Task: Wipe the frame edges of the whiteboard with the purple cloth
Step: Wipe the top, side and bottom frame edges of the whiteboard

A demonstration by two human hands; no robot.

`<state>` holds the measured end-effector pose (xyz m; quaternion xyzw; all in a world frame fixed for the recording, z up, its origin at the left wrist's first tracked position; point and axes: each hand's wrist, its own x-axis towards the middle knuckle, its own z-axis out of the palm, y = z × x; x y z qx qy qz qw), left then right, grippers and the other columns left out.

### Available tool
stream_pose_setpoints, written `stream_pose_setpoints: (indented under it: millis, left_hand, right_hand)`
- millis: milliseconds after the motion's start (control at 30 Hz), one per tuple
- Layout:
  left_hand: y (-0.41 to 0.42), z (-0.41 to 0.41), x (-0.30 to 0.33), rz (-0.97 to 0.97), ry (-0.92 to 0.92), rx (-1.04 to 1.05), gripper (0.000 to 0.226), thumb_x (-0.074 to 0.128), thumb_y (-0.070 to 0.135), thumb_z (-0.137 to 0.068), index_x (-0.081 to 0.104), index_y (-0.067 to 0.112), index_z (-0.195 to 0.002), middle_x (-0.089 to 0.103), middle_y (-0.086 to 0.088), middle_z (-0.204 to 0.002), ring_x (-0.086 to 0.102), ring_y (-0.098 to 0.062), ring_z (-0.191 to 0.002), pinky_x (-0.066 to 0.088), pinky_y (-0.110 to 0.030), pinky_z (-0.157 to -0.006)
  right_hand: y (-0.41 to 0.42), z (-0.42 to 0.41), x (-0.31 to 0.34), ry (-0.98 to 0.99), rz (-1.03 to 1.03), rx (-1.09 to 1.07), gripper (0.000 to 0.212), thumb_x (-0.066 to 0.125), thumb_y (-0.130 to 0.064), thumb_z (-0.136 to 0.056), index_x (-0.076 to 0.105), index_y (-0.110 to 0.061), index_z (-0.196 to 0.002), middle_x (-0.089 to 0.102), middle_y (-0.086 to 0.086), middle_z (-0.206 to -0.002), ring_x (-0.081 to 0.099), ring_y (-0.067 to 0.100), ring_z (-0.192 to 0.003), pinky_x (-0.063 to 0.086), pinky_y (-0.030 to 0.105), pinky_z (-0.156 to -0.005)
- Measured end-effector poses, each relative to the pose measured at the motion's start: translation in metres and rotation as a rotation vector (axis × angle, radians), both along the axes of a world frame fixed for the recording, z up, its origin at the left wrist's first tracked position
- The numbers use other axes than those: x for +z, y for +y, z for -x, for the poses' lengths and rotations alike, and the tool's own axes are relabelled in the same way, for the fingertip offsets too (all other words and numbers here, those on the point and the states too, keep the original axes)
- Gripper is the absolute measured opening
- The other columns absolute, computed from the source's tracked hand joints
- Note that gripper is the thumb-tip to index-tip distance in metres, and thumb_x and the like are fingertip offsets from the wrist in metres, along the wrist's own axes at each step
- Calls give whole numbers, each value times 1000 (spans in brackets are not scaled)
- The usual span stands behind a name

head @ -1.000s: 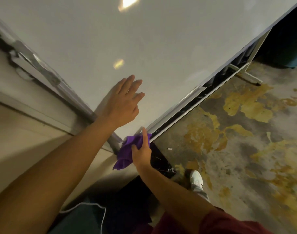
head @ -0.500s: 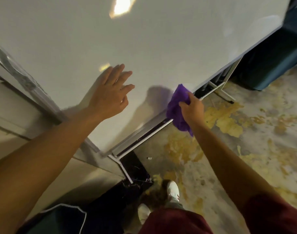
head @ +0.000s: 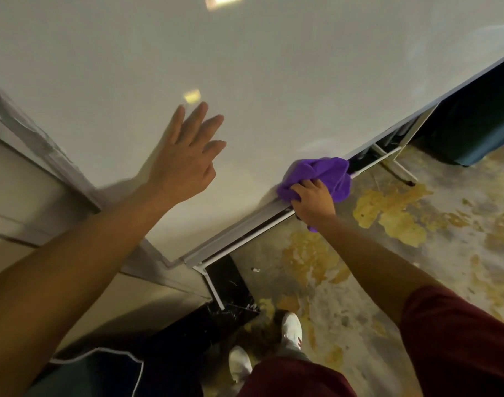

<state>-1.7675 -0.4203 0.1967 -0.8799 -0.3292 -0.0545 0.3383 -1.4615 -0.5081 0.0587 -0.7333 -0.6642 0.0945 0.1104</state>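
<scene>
Purple cloth [head: 321, 174]: bunched, gripped by right hand [head: 312, 200], pressed onto whiteboard [head: 245, 67] bottom frame edge [head: 239, 233], mid-length, likely for wiping contact. Left hand [head: 185, 159]: fingers straight, flat against board face, apparently steadying it.

One whiteboard [head: 273, 67], one cloth [head: 328, 174], two hands [head: 185, 164] [head: 312, 200], two white shoes [head: 292, 329] [head: 239, 363], and one small scrap [head: 256, 270], perhaps a cap, on the floor [head: 417, 253].
</scene>
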Motion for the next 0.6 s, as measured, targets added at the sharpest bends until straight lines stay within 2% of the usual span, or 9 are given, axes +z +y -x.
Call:
stream_pose_setpoints:
  millis: [233, 367, 467, 533, 600]
  left_hand:
    - [-3, 1, 4, 26, -23, 0, 50, 38, 38, -104, 57, 20, -146, 18, -12, -175, 6, -42, -163, 1, -62, -131]
    - [-9, -2, 14, 51, -12, -4, 49, 40, 40, -104, 59, 20, -145, 24, -12, -174, 10, -41, -162, 4, -61, -131]
    - [-10, 1, 15, 49, 35, -2, 52, 37, 44, -106, 56, 23, -149, 22, -10, -175, 9, -40, -163, 7, -61, -131]
    - [-9, 3, 17, 51, 28, -22, 52, 39, 44, -105, 56, 23, -150, 23, -10, -174, 9, -39, -163, 8, -60, -132]
    - [-8, 5, 17, 60, -3, -44, 50, 42, 41, -104, 59, 21, -147, 27, -11, -173, 12, -40, -163, 9, -60, -132]
  right_hand:
    - [-22, 36, -7, -25, -88, 162, 42, 60, -34, -90, 60, -29, -132, 63, 2, -116, 51, 31, -109, 36, 47, -102]
    - [-24, 50, -3, 2, -126, 187, 37, 58, -33, -95, 63, -27, -131, 65, 1, -114, 54, 29, -105, 39, 45, -96]
    - [-24, 52, 15, 162, -233, 198, 25, 59, -24, -98, 68, -15, -120, 71, 5, -105, 62, 31, -97, 47, 42, -86]
    - [-20, 52, 36, 348, -342, 116, 18, 54, -24, -100, 66, -20, -113, 68, -2, -99, 61, 23, -92, 47, 35, -82]
    - [-3, 46, 61, 462, -496, -50, 14, 49, -32, -101, 60, -27, -109, 58, -13, -98, 54, 13, -89, 44, 29, -79]
